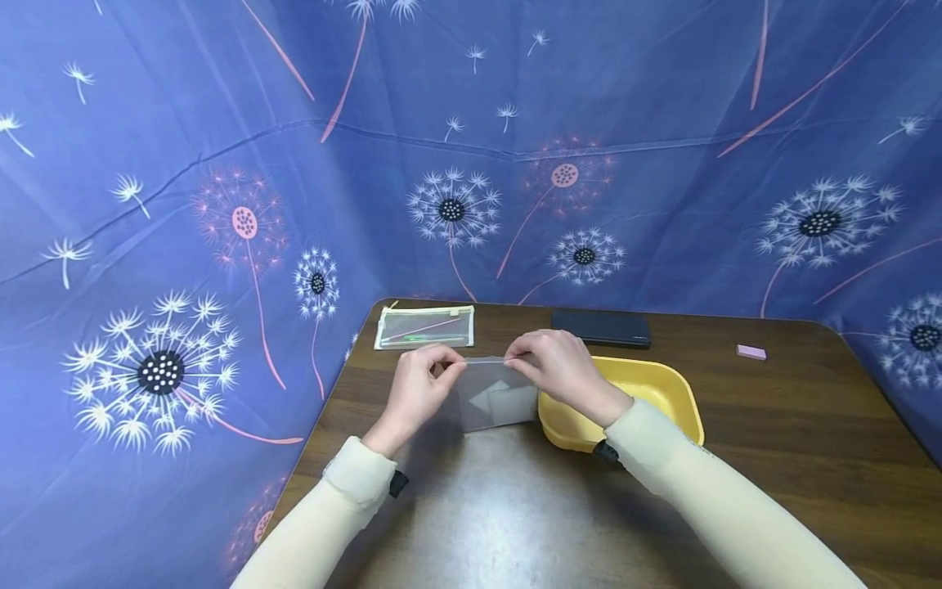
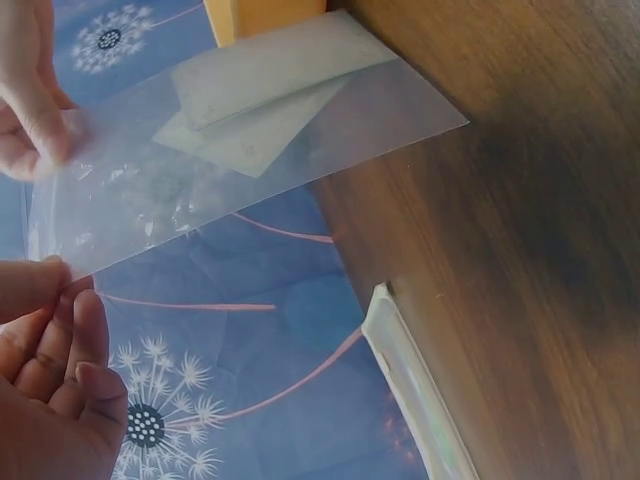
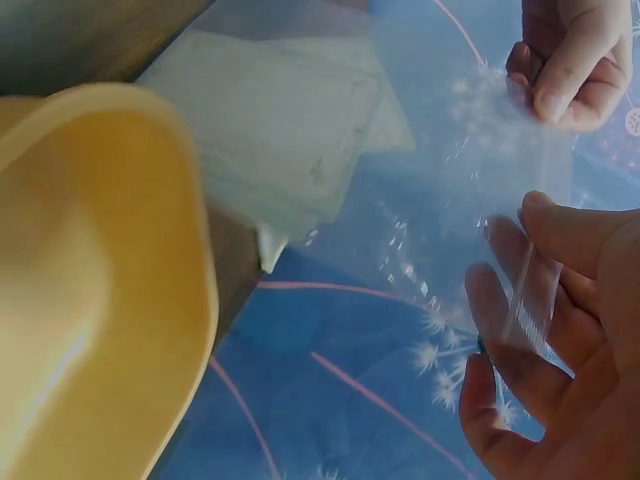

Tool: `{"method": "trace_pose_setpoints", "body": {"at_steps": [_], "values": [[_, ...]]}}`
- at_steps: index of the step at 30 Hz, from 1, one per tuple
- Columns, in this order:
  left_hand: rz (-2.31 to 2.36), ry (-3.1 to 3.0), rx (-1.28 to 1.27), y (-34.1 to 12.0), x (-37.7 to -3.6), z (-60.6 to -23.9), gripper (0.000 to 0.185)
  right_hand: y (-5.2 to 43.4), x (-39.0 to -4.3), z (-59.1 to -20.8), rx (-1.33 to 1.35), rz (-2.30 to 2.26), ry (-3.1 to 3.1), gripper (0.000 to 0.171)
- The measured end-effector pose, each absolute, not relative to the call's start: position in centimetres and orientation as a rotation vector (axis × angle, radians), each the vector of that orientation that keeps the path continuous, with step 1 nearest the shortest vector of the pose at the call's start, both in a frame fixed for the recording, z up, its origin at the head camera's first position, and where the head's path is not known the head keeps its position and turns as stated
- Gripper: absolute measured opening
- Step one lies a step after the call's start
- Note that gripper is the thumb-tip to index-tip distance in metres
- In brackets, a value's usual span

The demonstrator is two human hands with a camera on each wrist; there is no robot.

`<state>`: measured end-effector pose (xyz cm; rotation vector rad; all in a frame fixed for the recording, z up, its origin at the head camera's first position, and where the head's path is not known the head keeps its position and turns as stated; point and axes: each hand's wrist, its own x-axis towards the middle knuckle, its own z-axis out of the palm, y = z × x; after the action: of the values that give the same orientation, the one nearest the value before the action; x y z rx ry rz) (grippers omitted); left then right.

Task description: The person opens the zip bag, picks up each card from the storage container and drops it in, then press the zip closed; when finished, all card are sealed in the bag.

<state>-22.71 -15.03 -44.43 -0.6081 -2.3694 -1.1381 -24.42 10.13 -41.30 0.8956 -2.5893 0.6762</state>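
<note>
A clear zip bag (image 1: 478,413) hangs upright between both hands above the table. Inside its lower part lie a few pale, flat squarish pieces (image 2: 280,80), overlapping at angles; their kind cannot be told. My left hand (image 1: 421,388) pinches one top corner of the bag between thumb and forefinger. At the opposite top corner my right hand (image 1: 562,368) pinches the zip edge, its other fingers spread behind the film in the right wrist view. Just right of the bag stands a yellow plastic basin (image 1: 666,384), partly hidden by the right hand and forearm.
Behind the left hand lies a clear zip pouch (image 1: 427,327) with white edging and thin pink and green sticks. A black flat case (image 1: 603,327) is at the back. A small pink block (image 1: 751,352) lies at the right on the brown wooden table (image 1: 795,442). Blue patterned cloth hangs behind.
</note>
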Motion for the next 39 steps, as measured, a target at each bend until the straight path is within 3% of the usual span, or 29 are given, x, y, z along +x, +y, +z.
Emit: {"method": "trace_pose_setpoints", "body": {"at_steps": [25, 39], "values": [[-1.128, -2.397, -0.576, -15.8, -22.6, -44.2, 0.007, 13.8, -23.6, -41.8, 0.793, 0.676, -2.630, 0.006], [-1.200, -2.420, -0.620, -17.3, -19.1, -43.1, 0.010, 13.0, -19.5, -40.6, 0.853, 0.817, -2.626, 0.004]]}}
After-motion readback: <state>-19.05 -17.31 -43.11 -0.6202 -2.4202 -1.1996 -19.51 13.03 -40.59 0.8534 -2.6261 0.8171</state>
